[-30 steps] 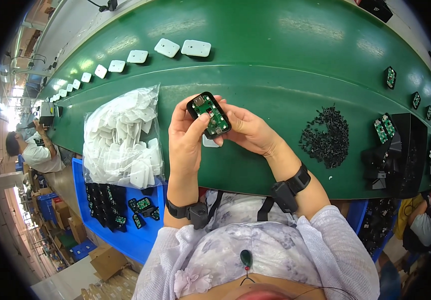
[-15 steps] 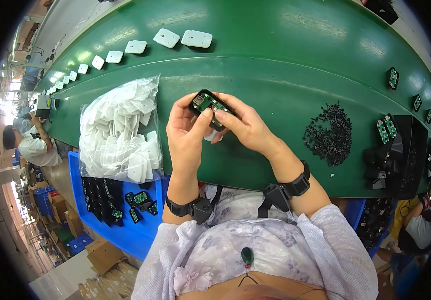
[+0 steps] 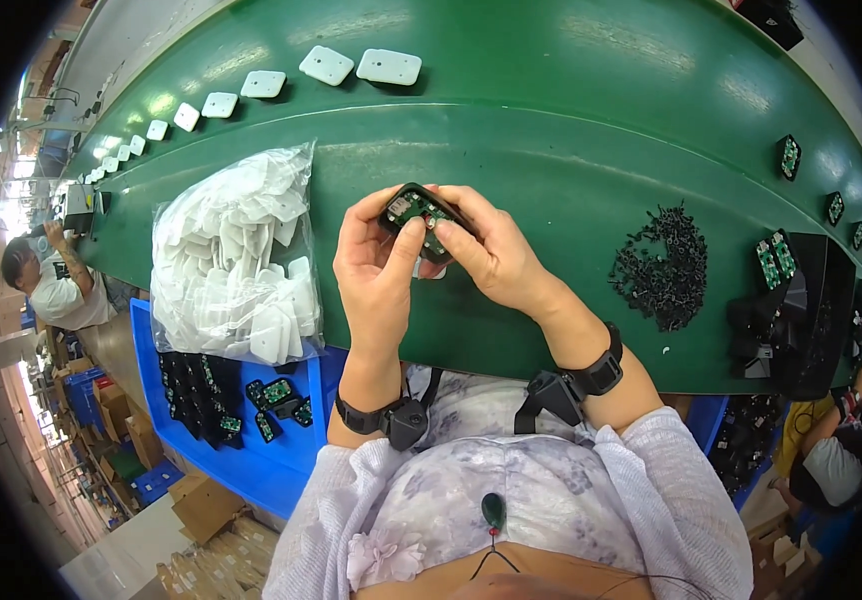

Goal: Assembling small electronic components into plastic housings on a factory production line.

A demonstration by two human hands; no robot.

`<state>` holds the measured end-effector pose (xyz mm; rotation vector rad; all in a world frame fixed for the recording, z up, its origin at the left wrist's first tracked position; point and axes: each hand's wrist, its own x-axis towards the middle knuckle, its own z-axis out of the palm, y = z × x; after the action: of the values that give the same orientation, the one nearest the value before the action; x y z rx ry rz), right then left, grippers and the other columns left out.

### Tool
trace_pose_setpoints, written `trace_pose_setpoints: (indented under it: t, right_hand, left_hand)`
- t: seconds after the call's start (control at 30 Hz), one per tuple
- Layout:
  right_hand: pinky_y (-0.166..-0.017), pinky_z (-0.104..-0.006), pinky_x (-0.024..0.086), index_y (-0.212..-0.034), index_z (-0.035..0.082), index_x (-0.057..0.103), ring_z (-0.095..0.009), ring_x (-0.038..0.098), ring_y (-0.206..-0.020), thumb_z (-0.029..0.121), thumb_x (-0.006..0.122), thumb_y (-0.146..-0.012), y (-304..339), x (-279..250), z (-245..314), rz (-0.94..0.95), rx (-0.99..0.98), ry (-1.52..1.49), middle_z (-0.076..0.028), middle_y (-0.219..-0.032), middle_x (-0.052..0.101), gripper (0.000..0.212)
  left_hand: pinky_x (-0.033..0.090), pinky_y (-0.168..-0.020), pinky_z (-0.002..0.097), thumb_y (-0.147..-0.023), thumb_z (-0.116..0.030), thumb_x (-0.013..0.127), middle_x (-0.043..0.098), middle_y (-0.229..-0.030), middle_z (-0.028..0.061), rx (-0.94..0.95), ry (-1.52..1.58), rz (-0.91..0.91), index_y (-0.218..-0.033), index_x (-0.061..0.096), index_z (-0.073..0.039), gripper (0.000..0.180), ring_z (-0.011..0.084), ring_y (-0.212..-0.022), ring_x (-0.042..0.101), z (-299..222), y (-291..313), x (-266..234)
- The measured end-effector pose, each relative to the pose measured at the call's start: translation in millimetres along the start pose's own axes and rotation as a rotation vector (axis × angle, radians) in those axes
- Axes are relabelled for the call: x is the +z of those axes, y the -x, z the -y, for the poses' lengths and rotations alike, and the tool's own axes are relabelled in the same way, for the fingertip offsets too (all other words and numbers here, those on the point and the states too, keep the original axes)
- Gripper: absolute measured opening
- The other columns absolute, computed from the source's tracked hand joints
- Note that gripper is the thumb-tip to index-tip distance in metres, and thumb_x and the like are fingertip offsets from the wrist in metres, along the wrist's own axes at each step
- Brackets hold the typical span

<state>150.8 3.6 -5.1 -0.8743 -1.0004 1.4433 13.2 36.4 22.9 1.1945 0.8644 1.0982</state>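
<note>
A small black plastic case with a green circuit board (image 3: 409,205) inside is held up over the green bench, its open face toward me. My left hand (image 3: 373,262) closes round its left side, with the thumb on the board. My right hand (image 3: 499,255) grips the right side, its thumb tip pressing near the middle of the board beside the other thumb. A bit of something white shows under the case between the hands; I cannot make out what it is. The thumbs cover part of the board.
A clear bag of white plastic covers (image 3: 236,255) lies left, above a blue bin (image 3: 291,450) holding black cases with boards. Small black parts (image 3: 659,268) form a pile at right. White-topped units (image 3: 389,67) line the far bench. More boards (image 3: 776,258) and two other people are at the sides.
Both hands keep their grip; the case tilts slightly and the thumbs shift a little on the board. The view has shifted slightly, and the person at far left has moved an arm.
</note>
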Motion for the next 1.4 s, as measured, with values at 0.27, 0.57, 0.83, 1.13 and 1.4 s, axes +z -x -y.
trace_pose_setpoints:
  t: [0.27, 0.57, 0.83, 1.13, 1.4]
  right_hand:
    - [-0.090, -0.0373, 0.050, -0.128, -0.004, 0.046, -0.021, 0.062, -0.102, 0.031, 0.051, -0.097, -2, -9, 20, 0.135, 0.080, -0.433, -0.011, -0.112, 0.060, 0.047]
    - [-0.094, -0.0355, 0.048, -0.130, -0.001, 0.049, -0.017, 0.061, -0.103, 0.019, 0.057, -0.094, 18, -29, 21, -0.205, 0.113, -0.099, -0.010, -0.116, 0.061, 0.042]
    - [-0.084, -0.0318, 0.049, -0.119, 0.005, 0.060, -0.024, 0.062, -0.098, 0.008, 0.066, -0.083, 24, -23, 33, -0.105, -0.297, 1.167, -0.011, -0.110, 0.064, 0.037]
    - [-0.076, -0.0348, 0.051, -0.111, 0.007, 0.063, -0.027, 0.062, -0.092, 0.013, 0.068, -0.078, 27, -2, 28, 0.040, -0.296, 1.538, -0.009, -0.104, 0.064, 0.033]
    - [-0.073, -0.0342, 0.051, -0.112, 0.008, 0.064, -0.025, 0.061, -0.088, 0.010, 0.068, -0.077, 28, 3, 21, 0.016, -0.327, 1.608, -0.007, -0.103, 0.062, 0.036]
  left_hand:
    - [0.042, -0.097, 0.0333, -0.089, -0.007, 0.058, 0.057, -0.125, 0.0158, -0.119, 0.243, 0.201, -0.120, 0.051, 0.001, 0.032, 0.0186, -0.110, 0.055, -12, -22, -20]
    - [0.039, -0.092, 0.0406, -0.065, -0.023, 0.082, 0.053, -0.108, 0.0135, 0.380, -1.104, -0.009, -0.130, 0.045, -0.004, 0.077, 0.0306, -0.103, 0.050, 32, 21, -30]
    - [0.036, -0.102, 0.0359, -0.073, 0.008, 0.066, 0.057, -0.128, 0.0095, 0.420, -0.758, 0.247, -0.139, 0.040, -0.008, 0.073, 0.0267, -0.121, 0.049, 38, 13, -42]
    - [0.035, -0.105, 0.0406, -0.082, 0.008, 0.045, 0.056, -0.131, 0.0055, 0.462, -0.848, 0.244, -0.128, 0.055, -0.011, 0.050, 0.0265, -0.125, 0.048, 44, 18, -51]
    - [0.034, -0.106, 0.0420, -0.085, 0.004, 0.042, 0.057, -0.131, 0.0011, 0.471, -1.032, 0.286, -0.125, 0.058, -0.015, 0.047, 0.0238, -0.125, 0.048, 47, 22, -49]
